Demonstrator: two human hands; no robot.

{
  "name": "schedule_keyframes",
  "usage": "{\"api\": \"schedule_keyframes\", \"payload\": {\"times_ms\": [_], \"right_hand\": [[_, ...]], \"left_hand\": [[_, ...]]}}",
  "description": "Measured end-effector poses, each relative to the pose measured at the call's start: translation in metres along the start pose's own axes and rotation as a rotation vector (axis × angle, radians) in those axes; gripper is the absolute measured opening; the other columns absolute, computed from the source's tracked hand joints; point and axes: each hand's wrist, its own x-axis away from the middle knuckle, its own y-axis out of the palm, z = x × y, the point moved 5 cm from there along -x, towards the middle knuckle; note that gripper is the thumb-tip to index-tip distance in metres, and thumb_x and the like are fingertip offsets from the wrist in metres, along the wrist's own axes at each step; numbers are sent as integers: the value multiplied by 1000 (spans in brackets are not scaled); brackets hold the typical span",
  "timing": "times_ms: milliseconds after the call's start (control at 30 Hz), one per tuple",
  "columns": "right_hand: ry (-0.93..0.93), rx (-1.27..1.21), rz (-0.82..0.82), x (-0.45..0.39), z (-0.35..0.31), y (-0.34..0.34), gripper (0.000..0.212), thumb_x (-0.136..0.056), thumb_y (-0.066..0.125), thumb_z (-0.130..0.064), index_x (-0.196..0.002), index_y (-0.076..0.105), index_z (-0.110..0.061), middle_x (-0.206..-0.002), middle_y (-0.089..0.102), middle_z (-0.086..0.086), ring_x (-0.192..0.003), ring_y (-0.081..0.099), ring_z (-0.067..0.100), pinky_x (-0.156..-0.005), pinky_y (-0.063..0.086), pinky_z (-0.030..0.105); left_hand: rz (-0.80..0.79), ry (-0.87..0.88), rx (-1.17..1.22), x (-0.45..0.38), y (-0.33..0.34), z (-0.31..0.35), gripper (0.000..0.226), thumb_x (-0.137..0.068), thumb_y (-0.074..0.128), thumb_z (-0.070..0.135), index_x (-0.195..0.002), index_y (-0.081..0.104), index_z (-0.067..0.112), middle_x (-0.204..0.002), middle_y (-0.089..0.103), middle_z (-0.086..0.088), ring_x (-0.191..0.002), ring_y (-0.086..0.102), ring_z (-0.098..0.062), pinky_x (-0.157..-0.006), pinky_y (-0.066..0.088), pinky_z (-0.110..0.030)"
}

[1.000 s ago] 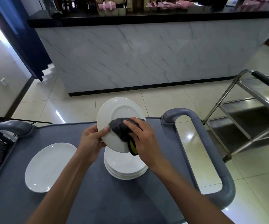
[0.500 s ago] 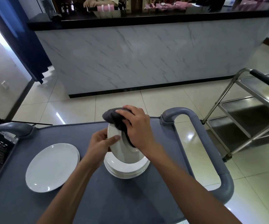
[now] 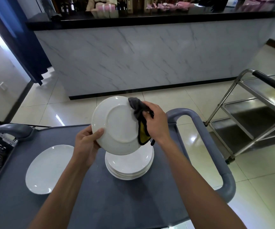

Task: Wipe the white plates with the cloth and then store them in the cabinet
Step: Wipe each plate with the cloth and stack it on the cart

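Left hand (image 3: 86,142) pinches the upturned white plate (image 3: 117,124) at its rim, right hand (image 3: 156,123) fingers bunch the soft cloth (image 3: 137,108) against its edge; glazed ceramic, likely rigid, slick, breakable, best gripped at the rim.

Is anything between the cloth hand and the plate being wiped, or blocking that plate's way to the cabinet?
Nothing sits between them: the right hand presses the cloth straight onto the right rim of the held plate, which the left hand grips above the plate stack. No cabinet is in view, so that path cannot be judged.
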Motion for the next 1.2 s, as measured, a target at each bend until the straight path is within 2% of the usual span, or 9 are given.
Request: {"api": "schedule_keyframes", "payload": {"times_ms": [200,300,467,533,667,800,933,1000,1200], "right_hand": [[57,-82,-18,19,8,-3,39,-95,60,-6,-129,63,-23,-123,63,-8,-114,56,6,-105,47,32],[-17,-72,29,35,-1,6,38,-93,61,-4,-128,64,-19,-123,63,-7,-116,56,8,-105,46,32],[-128,31,36,60,-23,34,39,-97,58,-5,-133,62,-19,-137,56,0,-128,47,16,-111,37,32],[-181,55,23,69,-35,47,39,-97,59,-6,-133,62,-20,-138,54,1,-128,47,20,-110,39,36],[-234,78,-1,80,-48,66,40,-98,59,-11,-136,60,-24,-141,52,0,-130,44,20,-107,41,40],[-286,108,-19,86,-42,65,38,-99,58,-9,-134,61,-22,-142,52,2,-129,45,21,-105,43,42],[-212,82,29,80,-25,51,37,-98,57,-4,-131,64,-19,-139,55,2,-126,48,23,-107,41,36],[-163,66,55,69,-18,41,37,-98,56,-3,-131,63,-16,-137,55,2,-126,48,20,-109,40,33],[-67,4,110,29,-11,10,36,-94,55,0,-126,65,-15,-123,62,-2,-117,55,19,-104,44,42]], "left_hand": [[76,-2,144,-5,-3,9,21,-94,56,4,-110,69,7,-104,75,-7,-91,72,-18,-70,60,-31],[107,5,189,-7,1,13,21,-95,56,3,-112,68,8,-106,75,-7,-93,72,-20,-73,61,-34],[162,20,242,-8,12,18,28,-95,56,3,-122,64,4,-112,73,-11,-98,69,-25,-75,61,-36],[172,22,255,-7,17,19,30,-97,54,3,-126,62,3,-114,72,-14,-96,70,-26,-73,61,-36],[203,29,269,-5,18,21,21,-100,54,8,-118,66,6,-103,73,-10,-87,71,-22,-65,59,-32],[230,9,278,-2,10,22,27,-101,53,10,-127,61,5,-108,71,-12,-92,69,-25,-68,60,-34],[212,-13,293,0,2,21,33,-101,52,11,-133,59,7,-125,67,-12,-107,65,-26,-80,62,-37],[195,-18,278,0,-2,22,34,-100,54,12,-133,60,9,-127,67,-10,-110,64,-24,-83,59,-36],[84,-35,153,3,-7,23,24,-92,62,16,-113,73,16,-112,73,-5,-94,68,-19,-68,60,-32]]}}
